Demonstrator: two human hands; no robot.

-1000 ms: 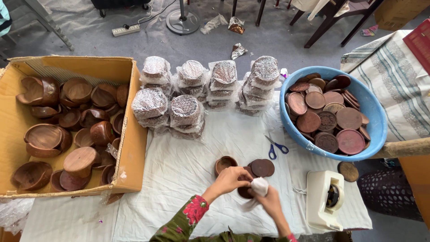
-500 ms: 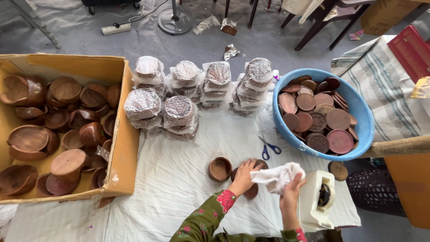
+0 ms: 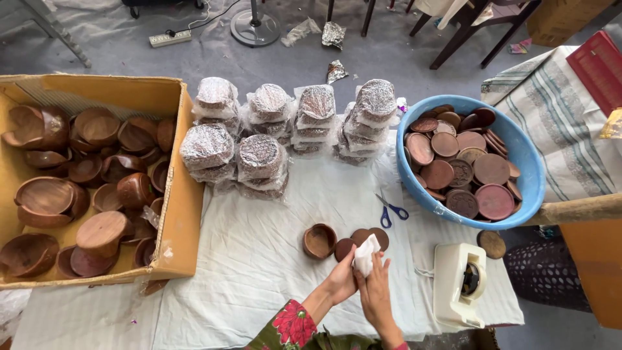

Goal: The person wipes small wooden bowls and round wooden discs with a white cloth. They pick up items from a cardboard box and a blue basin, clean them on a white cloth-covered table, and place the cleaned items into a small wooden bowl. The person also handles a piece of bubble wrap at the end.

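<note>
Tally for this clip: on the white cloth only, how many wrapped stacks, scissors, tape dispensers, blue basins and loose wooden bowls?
Wrapped stacks: 6
Scissors: 1
Tape dispenser: 1
Blue basin: 1
Loose wooden bowl: 1
Total: 10
Both hands, left hand and right hand, hold a white cloth wad beside the bowl.

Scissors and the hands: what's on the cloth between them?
Head view: between the scissors and the hands, left hand and right hand, lie flat brown discs; the white cloth wad held in the hands partly hides them.
</note>
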